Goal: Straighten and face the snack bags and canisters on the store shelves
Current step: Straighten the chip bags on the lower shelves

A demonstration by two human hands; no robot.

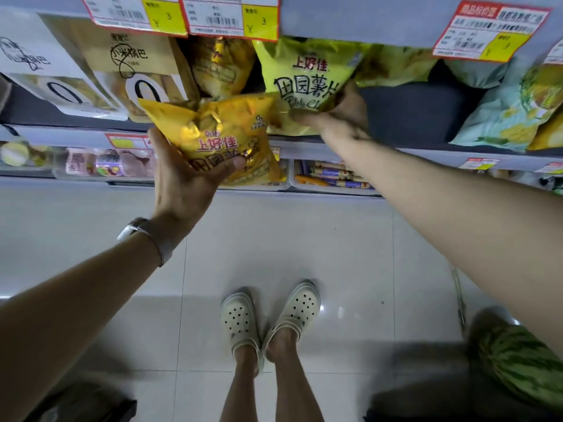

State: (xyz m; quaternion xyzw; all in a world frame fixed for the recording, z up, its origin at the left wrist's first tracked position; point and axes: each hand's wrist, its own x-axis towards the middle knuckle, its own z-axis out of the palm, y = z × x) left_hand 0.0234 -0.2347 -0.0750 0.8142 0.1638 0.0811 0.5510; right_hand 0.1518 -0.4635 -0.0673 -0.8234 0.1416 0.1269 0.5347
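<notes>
My left hand (185, 184) grips an orange-yellow snack bag (213, 132) by its lower edge, held out in front of the shelf and tilted. My right hand (338, 117) grips the bottom of a lime-yellow chip bag (307, 77) that stands on the dark shelf (408, 114), facing front. Behind the two bags another orange-yellow bag (221, 67) sits upright on the shelf. Further yellow-green bags (393, 63) lie behind my right hand, partly hidden by the upper shelf rail.
Tan and white rice-snack bags (134, 71) fill the shelf's left side; pale green bags (511, 111) lean at the right. Price tags (231, 16) hang from the shelf above. A lower shelf holds trays of wrapped sweets (332, 176). A watermelon (518, 360) sits on the tiled floor at right.
</notes>
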